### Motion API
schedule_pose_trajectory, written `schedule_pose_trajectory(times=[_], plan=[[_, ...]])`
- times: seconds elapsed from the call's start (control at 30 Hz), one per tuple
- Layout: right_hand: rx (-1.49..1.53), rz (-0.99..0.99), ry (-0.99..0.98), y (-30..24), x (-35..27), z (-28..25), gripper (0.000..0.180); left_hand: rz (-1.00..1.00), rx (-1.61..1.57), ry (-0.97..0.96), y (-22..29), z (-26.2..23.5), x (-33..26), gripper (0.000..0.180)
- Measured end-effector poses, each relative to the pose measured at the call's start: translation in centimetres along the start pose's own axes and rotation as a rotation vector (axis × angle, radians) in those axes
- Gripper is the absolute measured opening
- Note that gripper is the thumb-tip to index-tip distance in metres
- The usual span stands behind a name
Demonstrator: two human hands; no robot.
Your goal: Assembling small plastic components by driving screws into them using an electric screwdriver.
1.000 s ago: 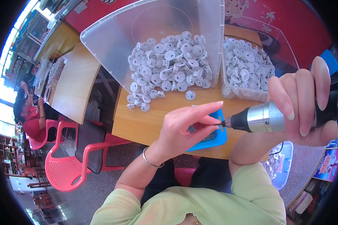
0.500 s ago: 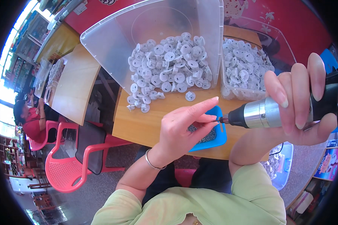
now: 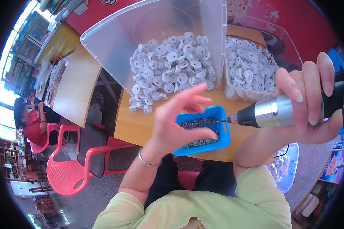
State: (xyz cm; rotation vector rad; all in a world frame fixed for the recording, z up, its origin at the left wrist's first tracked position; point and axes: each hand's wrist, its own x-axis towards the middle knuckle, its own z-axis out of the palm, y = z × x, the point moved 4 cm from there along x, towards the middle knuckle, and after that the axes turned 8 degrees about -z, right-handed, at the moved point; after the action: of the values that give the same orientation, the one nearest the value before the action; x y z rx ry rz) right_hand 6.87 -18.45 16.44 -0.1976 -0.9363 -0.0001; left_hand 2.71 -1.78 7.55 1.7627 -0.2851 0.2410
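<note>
My right hand (image 3: pixel 309 97) is wrapped round an electric screwdriver (image 3: pixel 269 111), silver and black, held level with its bit pointing left. The thin tip of the bit is over the right side of a small blue basket (image 3: pixel 214 146). Whether a screw sits on that tip is too small to tell. Many small dark screws (image 3: pixel 202 142) lie in the basket. My left hand (image 3: pixel 172 120) is above the basket's left side, thumb and fingers apart, holding nothing. Beyond it, round white plastic parts (image 3: pixel 172 57) spill in a heap from a clear bin (image 3: pixel 114 38) tipped on its side.
A second clear box (image 3: pixel 252 91) of white parts stands on the wooden table (image 3: pixel 133 126), right of the tipped bin. A pink chair (image 3: pixel 65 171) is at left. Further off, a person in red (image 3: pixel 36 129) sits at another table. A clear tub (image 3: pixel 292 168) is low at right.
My left hand has come away from the screwdriver's tip, moving left, and its fingers have spread. More of the blue basket shows. The screwdriver has shifted slightly right.
</note>
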Motion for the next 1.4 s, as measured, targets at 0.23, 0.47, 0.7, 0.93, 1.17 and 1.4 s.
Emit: schedule_pose_trajectory(times=[0.23, 0.47, 0.7, 0.93, 1.17, 1.4], plan=[[-0.144, 0.127, 0.0, -2.2, 0.3, -0.6, 0.036, -0.162, 0.405, -0.116, -6.0, -1.9, 2.8, 0.029], [-0.14, 0.149, -0.027, -2.5, 0.4, -0.7, 0.037, -0.007, 0.829, -0.381, -9.5, 0.2, 3.9, 0.021], [-0.13, 0.153, -0.013, -2.6, 0.3, -0.8, 0.036, 0.037, 0.864, -0.556, -11.4, 0.9, 4.4, 0.015], [-0.112, 0.157, -0.017, -2.5, 0.5, -0.6, 0.036, 0.054, 0.793, -0.513, -11.3, 0.2, 4.4, 0.018], [-0.154, 0.123, -0.004, -2.6, 0.8, -0.5, 0.035, -0.424, -0.395, -0.249, -6.8, -1.1, 2.7, 0.023], [-0.183, 0.029, 0.044, -0.9, 0.3, 0.0, 0.035, -0.582, -1.2, -0.202, -5.4, 0.9, -0.8, 0.033]])
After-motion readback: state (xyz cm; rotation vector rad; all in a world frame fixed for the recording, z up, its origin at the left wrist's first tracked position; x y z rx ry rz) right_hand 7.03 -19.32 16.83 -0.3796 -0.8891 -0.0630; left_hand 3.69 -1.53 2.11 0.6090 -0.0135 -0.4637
